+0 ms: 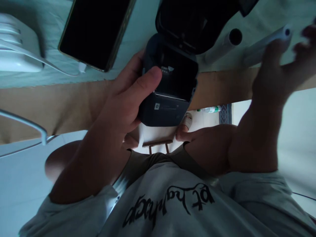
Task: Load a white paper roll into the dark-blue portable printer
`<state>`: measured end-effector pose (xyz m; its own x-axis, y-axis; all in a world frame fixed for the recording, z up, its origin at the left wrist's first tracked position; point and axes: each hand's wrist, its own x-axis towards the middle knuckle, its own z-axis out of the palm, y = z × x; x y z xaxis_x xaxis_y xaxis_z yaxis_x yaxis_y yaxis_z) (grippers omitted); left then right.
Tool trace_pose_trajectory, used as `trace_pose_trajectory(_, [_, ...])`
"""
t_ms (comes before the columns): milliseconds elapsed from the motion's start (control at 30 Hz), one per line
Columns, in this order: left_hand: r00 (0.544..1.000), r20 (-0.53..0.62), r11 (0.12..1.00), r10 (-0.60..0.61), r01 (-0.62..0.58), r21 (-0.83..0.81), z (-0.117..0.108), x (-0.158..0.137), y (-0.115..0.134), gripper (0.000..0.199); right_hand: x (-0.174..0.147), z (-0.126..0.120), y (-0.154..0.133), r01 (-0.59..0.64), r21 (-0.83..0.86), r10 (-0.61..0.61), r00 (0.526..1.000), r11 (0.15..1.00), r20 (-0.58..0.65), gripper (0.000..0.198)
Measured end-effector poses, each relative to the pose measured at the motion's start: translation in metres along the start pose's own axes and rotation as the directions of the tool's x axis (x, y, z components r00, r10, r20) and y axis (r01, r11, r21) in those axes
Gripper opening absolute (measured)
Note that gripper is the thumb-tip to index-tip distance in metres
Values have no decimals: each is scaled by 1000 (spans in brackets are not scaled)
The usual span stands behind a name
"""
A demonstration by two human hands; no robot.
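My left hand [133,95] is closed around the left side of a small dark portable printer [164,110], with the thumb lying over its open compartment. The printer's black lid [192,23] is swung back, away from my body. Inside the compartment I see a dark surface with small white marks. To the right, my right hand [283,65] is raised with thumb and fingers apart, somewhat blurred. Its thumb overlaps a white paper roll [261,47] in the view; whether they touch I cannot tell. Another pale roll [218,49] with a dark hollow core lies between the printer and that hand.
A phone [93,33] with a white cable plugged in lies on the pale green cloth [145,19]. At far left sits a white charger [19,49] with cord. A brown table edge [81,105] runs across. A plastic bottle [209,109] and a wooden stool [158,143] are below.
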<state>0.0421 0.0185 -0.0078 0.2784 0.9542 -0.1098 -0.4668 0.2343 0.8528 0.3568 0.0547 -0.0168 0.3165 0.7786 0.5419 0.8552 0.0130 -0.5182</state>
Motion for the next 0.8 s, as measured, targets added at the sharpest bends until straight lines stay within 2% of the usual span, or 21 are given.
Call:
trace_pose_trajectory(100, [1000, -7, 1000, -12, 12, -21, 0, 1, -1, 26, 7, 9, 14, 111, 15, -112, 985, 994, 130, 61])
trace_pose_trajectory(167, [1000, 21, 1000, 9, -8, -27, 0, 2, -2, 28, 9, 13, 14, 161, 42, -166, 976, 986, 143, 54])
trace_pose_trajectory(267, [1000, 3, 1000, 3, -3, 22, 0, 2, -2, 28, 9, 16, 8, 185, 113, -198, 973, 976, 117, 48])
trace_pose_trajectory(400, [999, -45, 1000, 5, -5, -4, 3, 1, 0, 32, 5, 20, 6, 169, 134, -183, 978, 977, 103, 55])
trace_pose_trajectory(567, [998, -50, 998, -28, 31, 60, 4, 2, 1, 35, 0, 21, 1, 142, 42, -146, 981, 989, 127, 35])
trace_pose_trajectory(633, [999, -33, 998, -18, 20, 65, 3, 2, 0, 36, 1, 16, -5, 136, 22, -138, 983, 990, 124, 38])
trace_pose_trajectory(733, [998, -63, 998, -21, 24, 51, 4, 3, -2, 33, 1, 6, -21, 136, 166, -147, 988, 977, 57, 54])
trace_pose_trajectory(800, [995, -97, 999, -29, 33, 36, 4, 3, -3, 33, -3, 1, -38, 88, 359, -89, 996, 929, -13, 52])
